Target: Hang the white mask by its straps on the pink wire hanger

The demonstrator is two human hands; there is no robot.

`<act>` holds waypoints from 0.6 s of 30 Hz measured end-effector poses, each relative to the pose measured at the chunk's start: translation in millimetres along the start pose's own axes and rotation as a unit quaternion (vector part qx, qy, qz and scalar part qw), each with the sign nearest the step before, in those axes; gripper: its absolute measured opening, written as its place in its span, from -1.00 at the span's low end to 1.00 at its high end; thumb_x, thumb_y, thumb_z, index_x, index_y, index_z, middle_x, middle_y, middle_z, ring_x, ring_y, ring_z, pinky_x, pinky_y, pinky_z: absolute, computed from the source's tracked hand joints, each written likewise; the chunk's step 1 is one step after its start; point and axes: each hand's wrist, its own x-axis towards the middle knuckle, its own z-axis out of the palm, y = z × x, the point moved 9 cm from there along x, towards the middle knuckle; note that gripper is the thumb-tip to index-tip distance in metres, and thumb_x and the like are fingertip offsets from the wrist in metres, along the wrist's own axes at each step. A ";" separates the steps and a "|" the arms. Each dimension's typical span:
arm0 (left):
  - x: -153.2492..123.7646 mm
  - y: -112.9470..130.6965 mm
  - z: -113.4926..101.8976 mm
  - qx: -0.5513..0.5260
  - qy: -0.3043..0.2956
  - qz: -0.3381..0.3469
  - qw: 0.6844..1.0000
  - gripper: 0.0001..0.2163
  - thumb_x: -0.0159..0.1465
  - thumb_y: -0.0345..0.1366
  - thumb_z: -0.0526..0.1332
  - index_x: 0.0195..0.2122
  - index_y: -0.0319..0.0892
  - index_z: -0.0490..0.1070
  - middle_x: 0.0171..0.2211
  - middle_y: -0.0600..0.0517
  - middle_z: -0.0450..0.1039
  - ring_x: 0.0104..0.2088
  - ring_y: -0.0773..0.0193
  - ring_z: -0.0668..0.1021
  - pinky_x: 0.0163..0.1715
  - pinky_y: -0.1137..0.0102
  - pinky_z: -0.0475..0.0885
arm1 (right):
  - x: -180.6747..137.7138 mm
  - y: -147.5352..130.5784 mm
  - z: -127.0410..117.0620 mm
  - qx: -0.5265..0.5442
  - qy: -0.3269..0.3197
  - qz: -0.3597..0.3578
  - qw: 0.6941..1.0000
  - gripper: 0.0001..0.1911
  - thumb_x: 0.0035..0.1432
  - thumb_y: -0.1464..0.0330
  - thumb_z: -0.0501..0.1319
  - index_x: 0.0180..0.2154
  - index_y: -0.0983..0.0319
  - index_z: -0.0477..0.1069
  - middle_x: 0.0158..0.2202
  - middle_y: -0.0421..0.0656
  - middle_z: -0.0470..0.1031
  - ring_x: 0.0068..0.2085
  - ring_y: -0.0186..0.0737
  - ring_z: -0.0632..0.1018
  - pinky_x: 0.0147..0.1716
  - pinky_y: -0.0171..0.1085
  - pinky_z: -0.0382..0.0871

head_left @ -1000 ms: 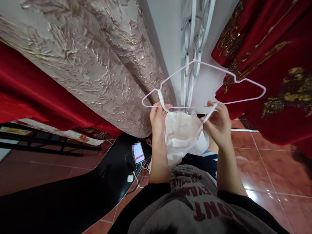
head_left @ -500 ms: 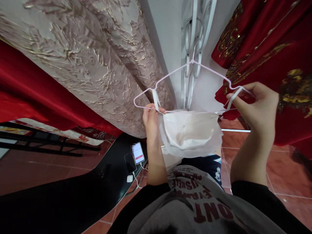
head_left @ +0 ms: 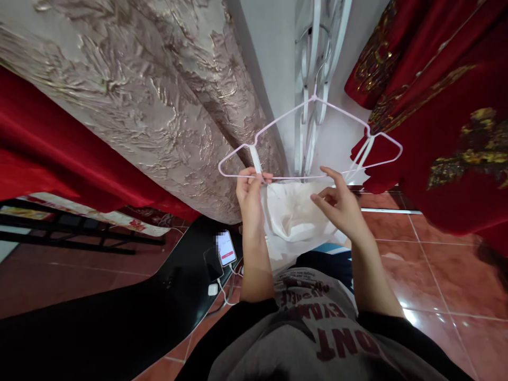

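A thin pale pink wire hanger [head_left: 278, 117] hangs in front of me from a hook on a white rack. A white strappy garment [head_left: 293, 211] dangles from it, one strap looped over each shoulder notch. My left hand [head_left: 249, 193] pinches the left strap and the hanger's bottom bar together. My right hand [head_left: 337, 203] hovers just below the bar near the garment's right side, fingers apart, holding nothing. The right strap [head_left: 362, 154] sits over the hanger's right end.
A beige and gold embroidered fabric [head_left: 138, 95] hangs at the left, red and gold garments [head_left: 436, 106] at the right. A phone [head_left: 226, 248] with a charger cable lies on a black surface [head_left: 119, 312]. The floor is glossy red tile [head_left: 436, 275].
My right hand hooked the right strap over the hanger's right end, let go, and dropped back toward the garment. The left hand stayed on the left strap.
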 end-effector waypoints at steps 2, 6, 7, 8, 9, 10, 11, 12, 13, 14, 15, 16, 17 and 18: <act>-1.1 -4.4 -3.1 0.018 -0.003 -0.004 1.000 -0.80 0.30 -0.22 0.42 -0.11 -0.08 0.48 -0.31 0.03 0.67 -0.29 0.26 0.64 -0.12 0.35 0.53 | -3.6 10.6 12.1 0.001 -0.017 0.030 0.999 -0.42 0.33 0.22 0.31 0.30 0.08 0.24 -0.43 -0.33 0.49 -0.49 -0.27 0.43 -0.45 -0.21 0.34; -5.1 -10.5 -4.8 0.102 -0.078 -0.036 0.991 -0.81 0.31 -0.15 0.43 -0.13 -0.09 0.58 -0.20 -0.03 0.71 -0.15 0.18 0.68 -0.05 0.31 0.53 | -1.6 18.7 15.1 0.040 0.000 0.027 0.999 -0.48 0.33 0.24 0.29 0.24 0.05 0.20 -0.44 -0.34 0.42 -0.47 -0.25 0.44 -0.42 -0.20 0.30; -6.9 -8.8 -4.5 0.126 -0.103 -0.040 0.986 -0.82 0.32 -0.14 0.43 -0.15 -0.10 0.61 -0.21 -0.04 0.70 -0.13 0.17 0.68 -0.03 0.30 0.53 | -0.2 20.7 14.6 0.055 0.004 0.024 0.998 -0.49 0.34 0.24 0.29 0.23 0.04 0.20 -0.45 -0.35 0.39 -0.47 -0.24 0.42 -0.42 -0.20 0.28; -8.5 -5.1 -4.5 0.148 -0.124 -0.041 0.980 -0.82 0.33 -0.12 0.42 -0.17 -0.10 0.64 -0.23 -0.03 0.70 -0.13 0.16 0.67 -0.03 0.30 0.53 | 1.1 22.8 13.6 0.069 0.008 0.021 0.997 -0.51 0.35 0.23 0.29 0.22 0.03 0.20 -0.46 -0.36 0.36 -0.47 -0.24 0.40 -0.41 -0.20 0.26; -9.8 0.5 -4.8 0.164 -0.138 -0.040 0.976 -0.82 0.34 -0.11 0.42 -0.19 -0.10 0.66 -0.26 -0.03 0.69 -0.14 0.16 0.67 -0.06 0.31 0.53 | 2.3 25.0 12.3 0.080 0.013 0.018 0.997 -0.53 0.36 0.22 0.28 0.21 0.02 0.21 -0.47 -0.36 0.33 -0.47 -0.24 0.39 -0.41 -0.20 0.24; -10.3 7.1 -4.8 0.170 -0.148 -0.039 0.974 -0.81 0.35 -0.10 0.42 -0.20 -0.11 0.67 -0.29 -0.04 0.68 -0.17 0.17 0.67 -0.12 0.33 0.54 | 3.3 26.9 11.2 0.088 0.017 0.017 0.996 -0.56 0.37 0.21 0.27 0.21 0.02 0.22 -0.47 -0.36 0.32 -0.47 -0.24 0.37 -0.41 -0.20 0.22; -10.1 13.9 -4.2 0.164 -0.155 -0.042 0.973 -0.79 0.35 -0.08 0.42 -0.21 -0.12 0.68 -0.30 -0.05 0.68 -0.20 0.17 0.67 -0.21 0.36 0.53 | 3.9 28.6 10.4 0.095 0.018 0.016 0.995 -0.57 0.38 0.21 0.27 0.20 0.01 0.23 -0.47 -0.36 0.30 -0.48 -0.25 0.36 -0.41 -0.20 0.20; -8.9 20.8 -3.0 0.145 -0.162 -0.048 0.975 -0.75 0.34 -0.04 0.42 -0.19 -0.13 0.69 -0.31 -0.07 0.67 -0.23 0.17 0.67 -0.31 0.38 0.52 | 4.3 29.8 9.9 0.100 0.017 0.017 0.995 -0.58 0.38 0.20 0.27 0.20 0.01 0.23 -0.47 -0.36 0.30 -0.48 -0.25 0.34 -0.42 -0.21 0.18; -6.3 28.2 -1.7 0.117 -0.163 -0.051 0.978 -0.70 0.34 0.01 0.41 -0.16 -0.14 0.70 -0.29 -0.09 0.68 -0.25 0.16 0.68 -0.38 0.39 0.50 | 4.4 30.5 9.6 0.104 0.016 0.019 0.994 -0.58 0.38 0.21 0.27 0.19 0.01 0.23 -0.47 -0.36 0.29 -0.48 -0.26 0.33 -0.42 -0.21 0.16; -2.0 36.1 -1.6 0.087 -0.153 -0.047 0.983 -0.65 0.34 0.04 0.39 -0.11 -0.15 0.70 -0.23 -0.12 0.69 -0.22 0.14 0.70 -0.41 0.40 0.50 | 4.4 30.7 9.6 0.108 0.012 0.022 0.994 -0.58 0.38 0.21 0.27 0.19 0.02 0.23 -0.47 -0.36 0.29 -0.49 -0.27 0.32 -0.43 -0.22 0.14; 3.6 43.9 -3.1 0.059 -0.135 -0.035 0.988 -0.62 0.35 0.07 0.37 -0.05 -0.14 0.69 -0.15 -0.14 0.70 -0.15 0.11 0.72 -0.38 0.40 0.52 | 4.2 30.7 10.2 0.111 0.006 0.027 0.993 -0.58 0.38 0.22 0.26 0.19 0.02 0.23 -0.47 -0.37 0.28 -0.49 -0.28 0.31 -0.44 -0.23 0.13; 9.6 51.2 -6.4 0.040 -0.109 -0.014 0.993 -0.60 0.36 0.07 0.36 0.01 -0.13 0.67 -0.05 -0.15 0.69 -0.04 0.08 0.72 -0.32 0.40 0.56 | 3.9 30.6 11.0 0.112 -0.003 0.032 0.993 -0.58 0.37 0.23 0.26 0.19 0.03 0.23 -0.47 -0.38 0.28 -0.50 -0.28 0.31 -0.45 -0.23 0.11; 15.0 57.2 -11.3 0.029 -0.079 0.012 0.996 -0.61 0.37 0.05 0.35 0.05 -0.10 0.65 0.06 -0.14 0.67 0.08 0.05 0.70 -0.24 0.39 0.58 | 3.6 30.5 12.1 0.111 -0.013 0.039 0.993 -0.57 0.36 0.23 0.26 0.20 0.03 0.23 -0.48 -0.38 0.28 -0.50 -0.29 0.31 -0.46 -0.24 0.11; 19.3 61.1 -17.8 0.025 -0.045 0.038 0.998 -0.63 0.37 0.00 0.36 0.08 -0.07 0.63 0.16 -0.11 0.63 0.19 0.03 0.65 -0.18 0.40 0.59 | 3.2 30.5 13.0 0.109 -0.023 0.044 0.993 -0.55 0.36 0.24 0.27 0.21 0.04 0.23 -0.48 -0.38 0.29 -0.50 -0.30 0.31 -0.46 -0.24 0.10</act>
